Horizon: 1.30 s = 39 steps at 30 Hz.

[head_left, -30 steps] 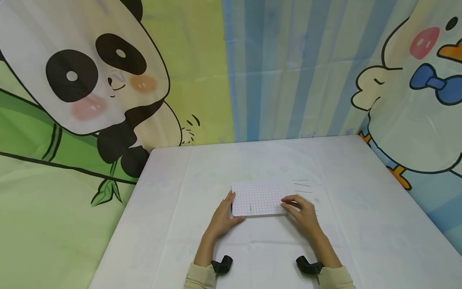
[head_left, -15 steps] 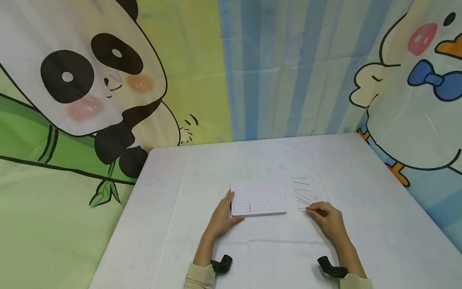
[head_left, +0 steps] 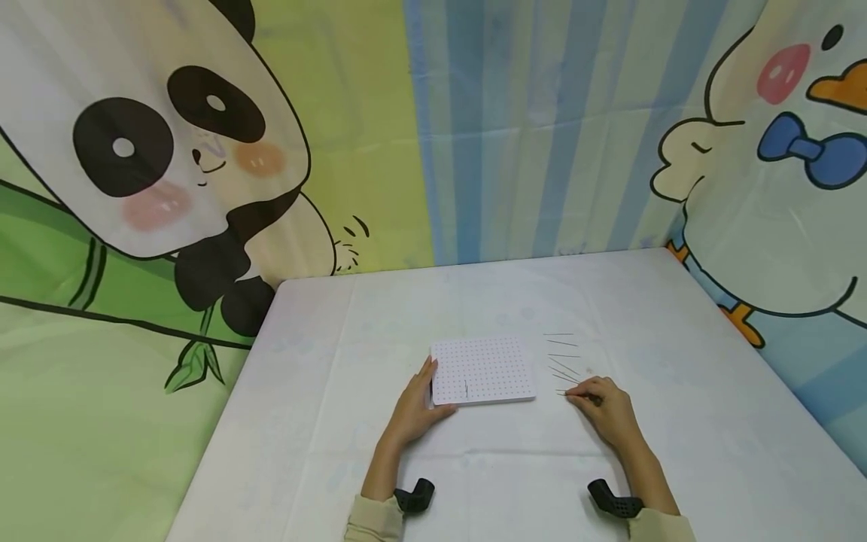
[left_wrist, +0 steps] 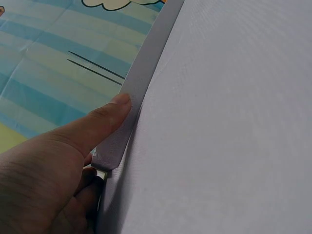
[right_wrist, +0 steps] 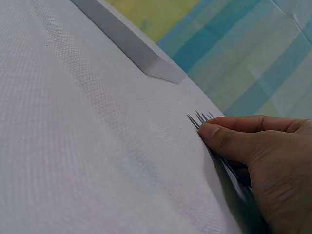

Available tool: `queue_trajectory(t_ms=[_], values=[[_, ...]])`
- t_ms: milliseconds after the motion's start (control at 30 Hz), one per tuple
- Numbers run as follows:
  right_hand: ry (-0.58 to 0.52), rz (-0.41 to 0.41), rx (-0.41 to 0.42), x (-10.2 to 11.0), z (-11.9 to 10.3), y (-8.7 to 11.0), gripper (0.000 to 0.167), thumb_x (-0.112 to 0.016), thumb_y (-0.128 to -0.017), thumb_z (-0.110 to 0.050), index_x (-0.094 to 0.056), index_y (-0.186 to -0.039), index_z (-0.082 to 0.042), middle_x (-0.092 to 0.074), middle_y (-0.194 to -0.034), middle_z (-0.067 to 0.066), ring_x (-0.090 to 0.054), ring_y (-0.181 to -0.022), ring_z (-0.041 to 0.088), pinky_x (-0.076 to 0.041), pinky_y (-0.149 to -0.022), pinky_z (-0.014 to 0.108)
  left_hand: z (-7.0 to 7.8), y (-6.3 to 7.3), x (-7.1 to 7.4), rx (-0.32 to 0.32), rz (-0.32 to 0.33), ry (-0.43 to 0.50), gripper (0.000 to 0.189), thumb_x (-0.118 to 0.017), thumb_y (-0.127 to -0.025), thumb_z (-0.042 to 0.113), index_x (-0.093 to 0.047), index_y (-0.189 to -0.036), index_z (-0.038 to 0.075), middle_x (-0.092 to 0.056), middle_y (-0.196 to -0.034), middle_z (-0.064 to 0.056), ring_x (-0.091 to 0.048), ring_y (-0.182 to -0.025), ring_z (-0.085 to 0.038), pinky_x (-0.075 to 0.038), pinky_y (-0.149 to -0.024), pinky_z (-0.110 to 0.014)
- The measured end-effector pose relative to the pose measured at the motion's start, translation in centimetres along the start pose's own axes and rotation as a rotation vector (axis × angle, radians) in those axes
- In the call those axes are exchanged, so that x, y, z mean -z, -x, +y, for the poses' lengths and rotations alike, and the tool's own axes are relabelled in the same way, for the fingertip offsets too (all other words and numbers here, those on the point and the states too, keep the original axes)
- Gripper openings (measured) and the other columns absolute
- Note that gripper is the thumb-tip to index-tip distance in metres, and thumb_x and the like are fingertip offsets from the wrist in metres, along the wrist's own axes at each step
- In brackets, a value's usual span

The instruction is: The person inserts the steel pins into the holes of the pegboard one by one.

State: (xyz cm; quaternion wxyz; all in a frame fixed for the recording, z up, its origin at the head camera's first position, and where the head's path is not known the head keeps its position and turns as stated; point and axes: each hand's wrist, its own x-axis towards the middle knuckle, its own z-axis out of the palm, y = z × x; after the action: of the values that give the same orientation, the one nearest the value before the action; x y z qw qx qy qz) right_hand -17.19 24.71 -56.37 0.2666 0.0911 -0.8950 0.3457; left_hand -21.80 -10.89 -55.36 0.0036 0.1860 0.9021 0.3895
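Observation:
A white pegboard (head_left: 484,369) with rows of small holes lies on the cloth-covered table. My left hand (head_left: 412,406) holds its near left corner, thumb along the front side and fingers at the left side. Two thin metal pins (left_wrist: 97,65) stand upright in the board, close together near its front edge. To the right of the board, my right hand (head_left: 609,410) pinches a thin pin (right_wrist: 192,121) between thumb and index finger, low over the cloth. Several similar loose pins (head_left: 563,355) lie in a column just beyond those fingertips.
White cloth with faint creases covers the table (head_left: 352,452). A printed curtain (head_left: 508,135) with cartoon animals hangs along the back and sides. Each wrist carries a black camera mount, the left one (head_left: 415,497) and the right one (head_left: 615,500) near the table's front.
My right hand has moved right from the board's right edge to the nearest loose pins, then shifted slightly left there. My left hand has stayed on the board's corner.

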Motion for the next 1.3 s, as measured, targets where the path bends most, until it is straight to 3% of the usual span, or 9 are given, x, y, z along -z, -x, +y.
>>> queue_trajectory(t_ms=[400,600,767,900,1167,1300], values=[[0.015,-0.033,0.027,0.0,-0.2,0.1,0.014,-0.076,-0.072,-0.004,-0.069,-0.078,-0.014,-0.062,-0.079,-0.008,-0.048,-0.075,0.006,-0.04,-0.063,0.014,0.3,0.2,0.1,0.006,0.003,0.01,0.091,-0.075,-0.076,0.035,-0.025,-0.146,0.007,-0.017,-0.152,-0.004,-0.02,-0.136,-0.032,-0.019,-0.109,-0.05],[0.003,0.05,0.041,-0.1,-0.5,0.0,0.017,-0.074,-0.073,0.0,-0.068,-0.084,-0.01,-0.063,-0.08,-0.004,-0.052,-0.074,0.007,-0.04,-0.065,0.012,0.1,0.2,0.0,0.018,-0.007,-0.003,0.092,-0.075,-0.075,0.036,-0.024,-0.147,0.009,-0.016,-0.153,-0.003,-0.019,-0.137,-0.029,-0.017,-0.11,-0.046],[-0.105,0.093,0.026,-0.5,-1.1,-0.7,0.013,-0.069,-0.079,0.0,-0.066,-0.09,-0.007,-0.065,-0.084,0.001,-0.057,-0.077,0.004,-0.041,-0.07,0.006,0.1,0.0,0.0,0.005,0.008,-0.012,0.092,-0.076,-0.075,0.037,-0.025,-0.146,0.008,-0.017,-0.152,-0.004,-0.021,-0.136,-0.031,-0.019,-0.109,-0.047],[-0.202,0.085,-0.051,-1.2,-1.6,-1.2,0.007,-0.065,-0.085,-0.007,-0.065,-0.092,-0.007,-0.066,-0.083,0.001,-0.059,-0.075,0.004,-0.043,-0.067,0.007,0.1,0.0,0.0,0.008,0.012,-0.014,0.092,-0.076,-0.074,0.036,-0.025,-0.146,0.009,-0.017,-0.152,-0.004,-0.021,-0.136,-0.031,-0.02,-0.109,-0.048],[-0.499,0.061,-0.174,-3.4,-3.6,-2.4,0.014,-0.061,-0.088,-0.009,-0.06,-0.097,0.002,-0.065,-0.084,0.012,-0.065,-0.073,0.014,-0.054,-0.065,0.022,-0.1,0.1,0.0,-0.012,0.011,-0.011,0.092,-0.076,-0.075,0.037,-0.025,-0.146,0.007,-0.018,-0.152,-0.006,-0.021,-0.135,-0.032,-0.02,-0.109,-0.049],[-0.621,0.04,-0.157,-4.6,-5.2,-3.1,0.013,-0.064,-0.084,0.002,-0.059,-0.095,0.006,-0.064,-0.085,0.02,-0.065,-0.075,0.018,-0.055,-0.067,0.025,-0.1,0.1,-0.1,-0.015,0.012,-0.011,0.092,-0.075,-0.075,0.038,-0.025,-0.146,0.008,-0.017,-0.152,-0.005,-0.021,-0.136,-0.032,-0.02,-0.109,-0.048]])
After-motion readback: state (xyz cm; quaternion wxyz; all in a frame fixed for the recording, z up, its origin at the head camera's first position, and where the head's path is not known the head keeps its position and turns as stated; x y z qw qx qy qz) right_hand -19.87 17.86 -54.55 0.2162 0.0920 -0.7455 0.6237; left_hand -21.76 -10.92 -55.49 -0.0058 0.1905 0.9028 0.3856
